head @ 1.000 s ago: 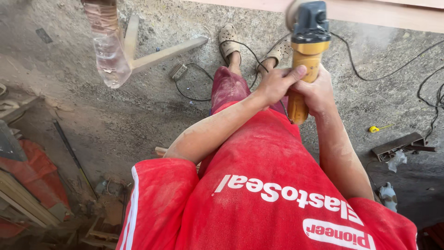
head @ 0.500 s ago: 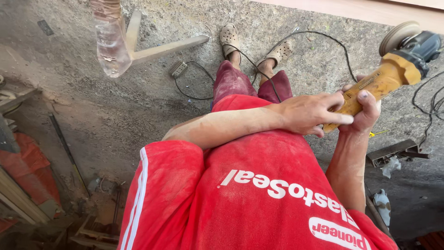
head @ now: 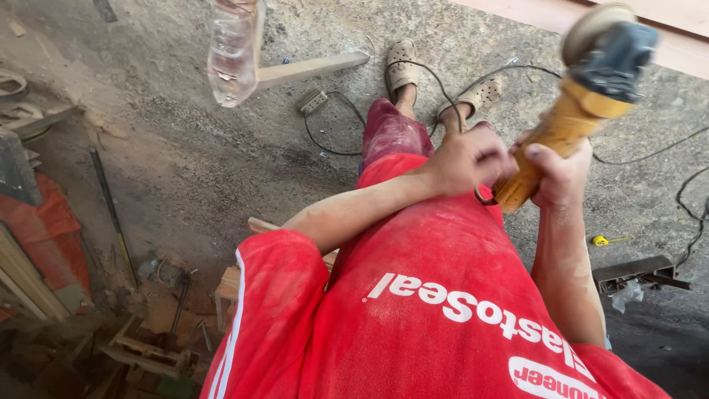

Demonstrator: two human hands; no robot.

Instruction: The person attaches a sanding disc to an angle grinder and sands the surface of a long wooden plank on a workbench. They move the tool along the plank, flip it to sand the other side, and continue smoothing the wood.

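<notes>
My right hand (head: 559,175) is wrapped around the yellow body of an angle grinder (head: 583,96). The grinder points up and to the right, and its dark grey head and round disc are blurred. My left hand (head: 465,157) is closed at the grinder's lower end, right beside the right hand. A black cable (head: 443,89) runs from the tool across the concrete floor. Both hands are held in front of my red shirt (head: 443,295), above my dusty red trousers and beige sandals (head: 402,65).
A clear plastic bottle (head: 233,52) hangs at top left, over a wooden plank (head: 310,68). A power strip (head: 312,101) lies near the sandals. A small yellow tape measure (head: 602,240) and a dark metal piece (head: 639,273) lie right. Wood scraps (head: 148,340) pile at lower left.
The grinder swung from the middle of the view to the right and tilted over. Both hands went with it, and the left hand slid down to the tool's lower end.
</notes>
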